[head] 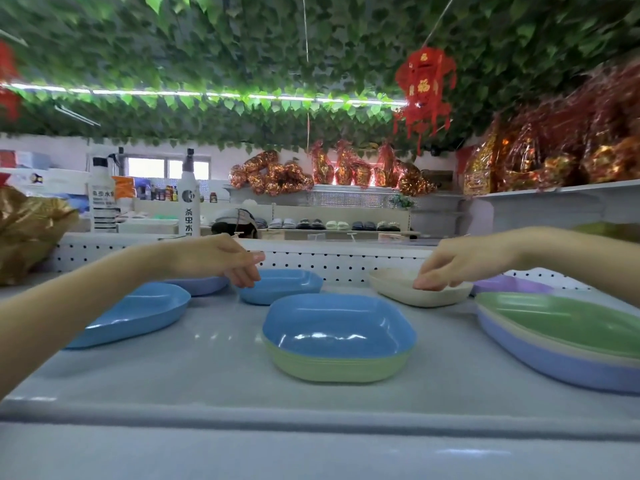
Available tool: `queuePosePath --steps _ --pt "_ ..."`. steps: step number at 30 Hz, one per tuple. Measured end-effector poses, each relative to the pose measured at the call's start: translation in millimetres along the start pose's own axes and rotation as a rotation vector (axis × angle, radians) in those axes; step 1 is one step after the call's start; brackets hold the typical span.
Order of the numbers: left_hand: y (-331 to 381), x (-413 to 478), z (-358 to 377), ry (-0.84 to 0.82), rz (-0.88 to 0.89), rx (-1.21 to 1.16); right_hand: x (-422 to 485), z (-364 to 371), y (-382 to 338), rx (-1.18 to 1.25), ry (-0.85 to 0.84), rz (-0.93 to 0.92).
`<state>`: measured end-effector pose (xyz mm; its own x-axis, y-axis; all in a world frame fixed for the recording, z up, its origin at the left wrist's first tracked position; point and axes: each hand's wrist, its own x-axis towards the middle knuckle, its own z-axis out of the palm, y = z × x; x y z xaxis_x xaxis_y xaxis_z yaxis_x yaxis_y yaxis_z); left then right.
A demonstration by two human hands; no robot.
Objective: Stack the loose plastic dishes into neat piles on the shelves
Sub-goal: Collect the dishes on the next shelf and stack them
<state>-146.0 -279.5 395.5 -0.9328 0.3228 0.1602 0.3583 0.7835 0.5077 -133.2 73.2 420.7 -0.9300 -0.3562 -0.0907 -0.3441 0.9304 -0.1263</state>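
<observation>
Up at the back of the pale grey shelf, the left grip curls at the 9 o'clock rim of a shallow blue plastic dish; whether it pinches that rim I cannot tell. The right grip is relaxed, its fingertips resting inside a cream plastic dish, toward its 3 o'clock edge. A blue-on-green plastic dish stack sits at 6 o'clock, between them.

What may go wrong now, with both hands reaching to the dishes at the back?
The right hand touches the cream dish only with fingertips, so it may slip when lifted.
The left hand reaches the far blue dish above a nearer blue dish, which the forearm could knock.
</observation>
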Motion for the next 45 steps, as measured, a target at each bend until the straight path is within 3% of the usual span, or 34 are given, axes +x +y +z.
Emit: queuePosePath --steps 8,15,21,27,31,39,45 --pt "-7 -4 2 0.056 -0.047 -0.105 7 -1 16 -0.019 -0.004 -0.045" --pt "-21 -1 -5 0.057 -0.004 0.126 14 4 14 0.056 0.050 -0.133" --pt "-22 -5 -2 0.039 0.103 0.056 7 1 20 0.026 0.000 -0.090" --pt "0 -13 -11 0.301 0.213 -0.015 3 -8 8 -0.016 0.317 -0.172" --pt "39 -33 -20 0.429 0.271 -0.127 -23 -21 -12 0.047 0.444 -0.190" --pt "92 -70 7 0.208 0.491 -0.035 -83 -33 -20 0.091 0.693 -0.161" --pt "87 -82 9 -0.098 0.375 0.059 -111 -20 -21 0.130 0.724 -0.181"
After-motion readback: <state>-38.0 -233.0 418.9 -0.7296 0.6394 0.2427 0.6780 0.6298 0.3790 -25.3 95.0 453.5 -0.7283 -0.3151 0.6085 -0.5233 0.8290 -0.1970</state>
